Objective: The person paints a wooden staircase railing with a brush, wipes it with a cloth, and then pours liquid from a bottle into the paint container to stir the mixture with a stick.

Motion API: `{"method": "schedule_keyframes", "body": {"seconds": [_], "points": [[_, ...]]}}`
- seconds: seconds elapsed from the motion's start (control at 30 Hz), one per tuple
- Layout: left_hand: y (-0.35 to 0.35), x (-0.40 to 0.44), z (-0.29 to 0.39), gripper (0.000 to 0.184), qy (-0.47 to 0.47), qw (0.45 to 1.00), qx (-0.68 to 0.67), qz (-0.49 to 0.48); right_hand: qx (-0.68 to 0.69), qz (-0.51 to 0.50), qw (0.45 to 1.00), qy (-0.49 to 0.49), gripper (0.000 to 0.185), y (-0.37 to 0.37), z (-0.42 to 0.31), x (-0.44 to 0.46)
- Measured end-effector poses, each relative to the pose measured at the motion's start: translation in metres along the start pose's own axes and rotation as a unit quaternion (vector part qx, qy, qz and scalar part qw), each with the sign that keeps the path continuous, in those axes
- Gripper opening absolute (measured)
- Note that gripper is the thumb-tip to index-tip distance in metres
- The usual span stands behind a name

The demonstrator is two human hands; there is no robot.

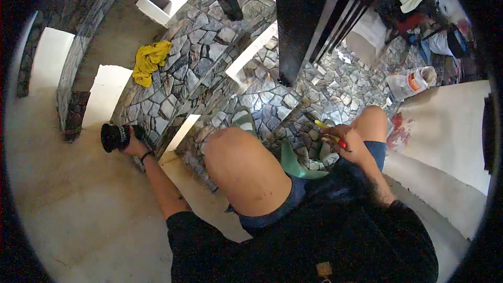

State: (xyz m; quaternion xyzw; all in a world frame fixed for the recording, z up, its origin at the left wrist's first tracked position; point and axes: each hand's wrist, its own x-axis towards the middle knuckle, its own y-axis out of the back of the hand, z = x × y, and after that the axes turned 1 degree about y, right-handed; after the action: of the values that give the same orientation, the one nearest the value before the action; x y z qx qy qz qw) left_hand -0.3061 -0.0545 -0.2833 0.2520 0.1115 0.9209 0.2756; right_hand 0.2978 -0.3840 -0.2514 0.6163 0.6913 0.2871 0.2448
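On the left, my left hand (135,146) is wrapped around a black cylindrical container (116,137) with pale lettering, held beside the wall and the edge of the stone-patterned tiles. A dark band circles that wrist. Over my right knee, my right hand (348,143) is closed on a thin tool (320,124) with a yellow end and a red part. Its far tip is too small to make out. My bare left knee (230,149) is between the two hands. A green object (293,163) lies between my legs, partly hidden by them.
A yellow cloth (150,63) lies on the stone-patterned step (201,47). Black railing bars (343,15) and a wide dark post (296,26) stand ahead. A white sack (411,84) sits at the right near a stained pale wall (450,126).
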Motion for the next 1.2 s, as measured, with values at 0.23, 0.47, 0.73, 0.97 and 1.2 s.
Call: {"method": "schedule_keyframes", "body": {"seconds": [0.23, 0.47, 0.73, 0.97, 1.2], "points": [[0.026, -0.043, 0.034, 0.085, -0.053, 0.998, 0.015, -0.008, 0.005, -0.021, 0.998, -0.067, 0.026, -0.006, 0.001, 0.003], [-0.010, -0.168, 0.118, 0.062, -0.232, 0.953, 0.012, -0.192, 0.040, -0.043, 0.997, -0.042, 0.027, -0.011, -0.007, 0.021], [-0.204, -0.058, 0.139, 0.056, -0.434, 0.813, 0.332, -0.202, 0.036, -0.108, 0.993, -0.028, 0.032, -0.015, -0.006, 0.021], [-0.132, -0.068, 0.211, 0.042, -0.460, 0.810, 0.287, -0.225, 0.092, 0.040, 0.993, -0.055, 0.030, 0.005, -0.027, 0.002], [-0.066, -0.259, 0.175, 0.044, -0.444, 0.714, 0.124, -0.527, 0.109, 0.114, 0.987, -0.025, 0.023, -0.006, 0.024, -0.027]]}}
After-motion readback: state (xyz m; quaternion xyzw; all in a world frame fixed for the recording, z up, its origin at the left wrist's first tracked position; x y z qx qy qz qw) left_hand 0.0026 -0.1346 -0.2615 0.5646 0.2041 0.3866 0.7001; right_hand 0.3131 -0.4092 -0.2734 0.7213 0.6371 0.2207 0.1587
